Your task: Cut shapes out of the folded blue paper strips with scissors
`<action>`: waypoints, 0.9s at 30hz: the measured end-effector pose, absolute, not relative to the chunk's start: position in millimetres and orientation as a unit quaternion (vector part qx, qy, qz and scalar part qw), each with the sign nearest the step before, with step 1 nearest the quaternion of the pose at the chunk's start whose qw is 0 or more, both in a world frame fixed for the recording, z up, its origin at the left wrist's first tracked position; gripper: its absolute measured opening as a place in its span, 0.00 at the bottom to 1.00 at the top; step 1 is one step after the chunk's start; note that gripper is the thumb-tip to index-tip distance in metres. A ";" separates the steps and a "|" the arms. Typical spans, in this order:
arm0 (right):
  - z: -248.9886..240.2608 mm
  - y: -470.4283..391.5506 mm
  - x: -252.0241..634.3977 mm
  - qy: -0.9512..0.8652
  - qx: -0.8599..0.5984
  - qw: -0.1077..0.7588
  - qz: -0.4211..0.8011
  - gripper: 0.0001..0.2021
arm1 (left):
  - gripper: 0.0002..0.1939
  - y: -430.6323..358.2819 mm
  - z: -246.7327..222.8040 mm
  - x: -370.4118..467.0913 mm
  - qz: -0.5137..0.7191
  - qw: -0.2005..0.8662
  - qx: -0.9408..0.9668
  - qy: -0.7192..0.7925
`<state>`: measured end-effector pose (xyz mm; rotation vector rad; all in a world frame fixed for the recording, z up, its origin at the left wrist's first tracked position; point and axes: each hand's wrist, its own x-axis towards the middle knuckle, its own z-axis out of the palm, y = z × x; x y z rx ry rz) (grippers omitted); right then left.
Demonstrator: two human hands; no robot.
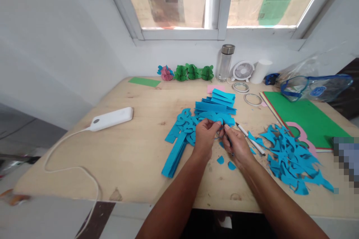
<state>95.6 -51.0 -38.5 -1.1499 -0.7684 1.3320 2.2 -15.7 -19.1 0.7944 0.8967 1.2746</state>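
Observation:
My left hand [205, 134] pinches a small piece of blue paper [220, 120] between thumb and fingers. Close against it on the right, my right hand [235, 142] is closed around a dark, slim tool, mostly hidden by the fingers. Folded blue paper strips [214, 106] are stacked just beyond both hands. Curved blue cut-outs [186, 121] and a folded blue bundle [174, 160] lie left of my left hand. Two small blue scraps [231, 165] rest below my right hand, and a white pen [254, 142] lies to its right.
Blue offcuts [290, 157] are heaped at the right beside green sheets [311, 119]. Along the back stand green paper shapes [193, 72], a glass bottle [225, 63] and a small fan [243, 71]. A white power strip [112, 118] with a cable lies at the left.

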 end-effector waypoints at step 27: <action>-36.1 -51.3 96.1 -0.328 -0.497 0.564 0.572 0.21 | 0.10 -12.5 -18.9 -1.9 0.539 0.638 0.391 0.386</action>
